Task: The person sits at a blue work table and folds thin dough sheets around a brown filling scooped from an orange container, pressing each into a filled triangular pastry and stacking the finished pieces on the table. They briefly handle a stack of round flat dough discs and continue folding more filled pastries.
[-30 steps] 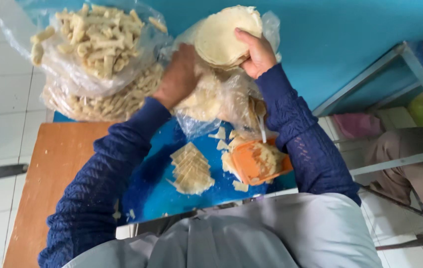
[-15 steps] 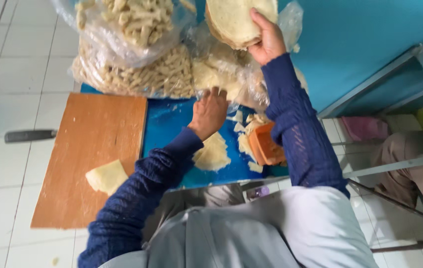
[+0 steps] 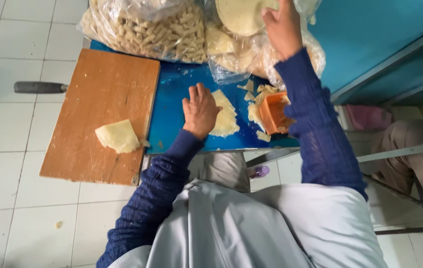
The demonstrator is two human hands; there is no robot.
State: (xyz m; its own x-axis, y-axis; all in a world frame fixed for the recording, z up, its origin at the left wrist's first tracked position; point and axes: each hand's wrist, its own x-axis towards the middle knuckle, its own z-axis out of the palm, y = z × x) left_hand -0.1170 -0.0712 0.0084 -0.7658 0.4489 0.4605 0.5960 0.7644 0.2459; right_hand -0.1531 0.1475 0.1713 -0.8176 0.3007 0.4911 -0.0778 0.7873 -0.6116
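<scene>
While the left hand point(image 3: 200, 111) lies flat, fingers spread, on the near-left edge of a pale stack of cut wrapper sheets point(image 3: 225, 116) on the blue board point(image 3: 174, 106), the right hand point(image 3: 282, 27) reaches far, fingers curled loosely against a round wrapper sheet point(image 3: 238, 15) in a plastic bag point(image 3: 263, 52); whether it grips is unclear; the stack's long axis runs near-to-far, just right of the left fingers

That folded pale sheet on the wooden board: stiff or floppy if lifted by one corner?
Probably floppy: the pale sheet lies folded and slumped flat on the wooden board. Likely light, since it looks thin. Possibly tears easily; ragged scraps of similar material lie by the left hand.
</scene>
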